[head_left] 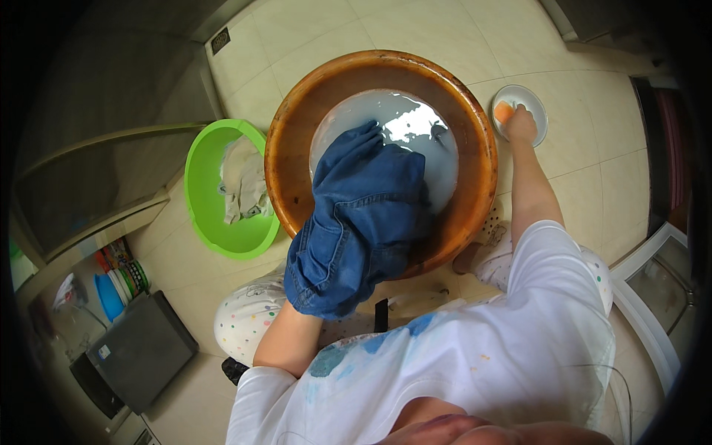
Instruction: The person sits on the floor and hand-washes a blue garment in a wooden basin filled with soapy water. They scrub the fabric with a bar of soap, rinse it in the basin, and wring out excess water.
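A blue denim garment (372, 222) drapes over the near rim of a large round brown tub (289, 139). Its far end dips into cloudy water (339, 133) in the tub. My left forearm goes up inside the garment, so the cloth hides my left hand. To the right of the tub, my right hand (522, 125) reaches into a small white bowl (538, 105). Its fingers are by an orange piece (504, 112) that looks like soap, and a small pale thing is at the fingertips. Whether the hand grips anything is unclear.
A green basin (198, 183) with pale cloth (245, 181) inside stands close against the tub's left side. At lower left are a dark grey box-like object (142, 345) and a blue container (107, 295). A white-framed glass panel (648, 300) is at right. A floor drain (220, 40) lies at upper left.
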The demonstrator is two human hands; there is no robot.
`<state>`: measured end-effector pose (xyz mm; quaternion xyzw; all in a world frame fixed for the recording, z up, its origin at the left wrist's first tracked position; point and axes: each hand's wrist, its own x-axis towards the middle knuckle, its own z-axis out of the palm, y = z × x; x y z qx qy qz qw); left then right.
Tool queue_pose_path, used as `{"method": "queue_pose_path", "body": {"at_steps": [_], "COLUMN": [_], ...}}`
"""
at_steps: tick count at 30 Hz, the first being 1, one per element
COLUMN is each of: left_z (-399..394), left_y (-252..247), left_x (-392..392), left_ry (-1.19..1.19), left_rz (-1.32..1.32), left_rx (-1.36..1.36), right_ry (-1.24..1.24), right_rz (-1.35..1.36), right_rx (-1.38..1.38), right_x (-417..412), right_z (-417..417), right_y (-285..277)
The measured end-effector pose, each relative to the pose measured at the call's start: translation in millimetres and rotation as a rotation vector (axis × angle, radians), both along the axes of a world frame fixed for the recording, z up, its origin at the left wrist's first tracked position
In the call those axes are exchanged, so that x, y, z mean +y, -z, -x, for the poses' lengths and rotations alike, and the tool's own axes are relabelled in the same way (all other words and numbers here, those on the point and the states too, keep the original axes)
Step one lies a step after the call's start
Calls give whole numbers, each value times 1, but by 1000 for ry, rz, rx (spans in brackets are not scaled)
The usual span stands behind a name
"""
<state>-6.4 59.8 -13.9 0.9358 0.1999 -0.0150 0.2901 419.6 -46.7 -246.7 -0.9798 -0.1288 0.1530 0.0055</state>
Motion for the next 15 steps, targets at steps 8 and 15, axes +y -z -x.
{"method": "queue_pose_path", "body": {"at_steps": [8, 15], "left_z": [-7, -10], "left_y": [-11, -20], "left_x": [-2, -16], "left_ry": [-98, -190], "left_rz": [169, 115], "left_rx": [-73, -64], "right_ry": [891, 419], "right_rz": [-1132, -1927], "right_rx": [-147, 349], "right_x": [3, 54], "right_z": [-9, 80], "right_y": [-34, -176]}}
